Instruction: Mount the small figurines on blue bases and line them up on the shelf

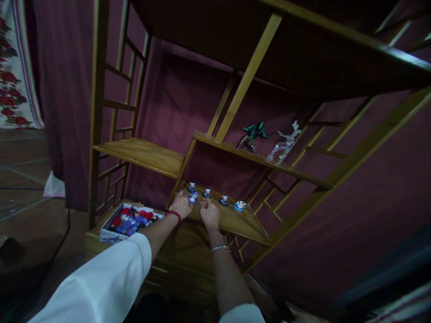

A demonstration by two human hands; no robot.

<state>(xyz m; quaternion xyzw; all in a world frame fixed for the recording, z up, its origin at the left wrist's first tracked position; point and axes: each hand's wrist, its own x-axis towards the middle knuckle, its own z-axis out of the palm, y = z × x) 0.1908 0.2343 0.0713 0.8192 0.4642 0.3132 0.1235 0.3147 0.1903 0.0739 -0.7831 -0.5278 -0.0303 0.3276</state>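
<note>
My left hand, with a red bead bracelet at the wrist, is closed on a small purple figurine at the left end of a low wooden shelf. Just to its right, my right hand, wearing a silver bangle, has its fingers curled; anything inside them is hidden. Behind the hands stand small dark-based figurines with white heads: one at the left, one in the middle and one farther right. A blue-and-white figurine sits at the right of this row.
An open box of red, blue and dark figurines stands at lower left. Above the hands, an upper shelf holds a green-and-dark figure and a clear deer figure. A bare wooden shelf is at left. Lattice sides and uprights frame the unit.
</note>
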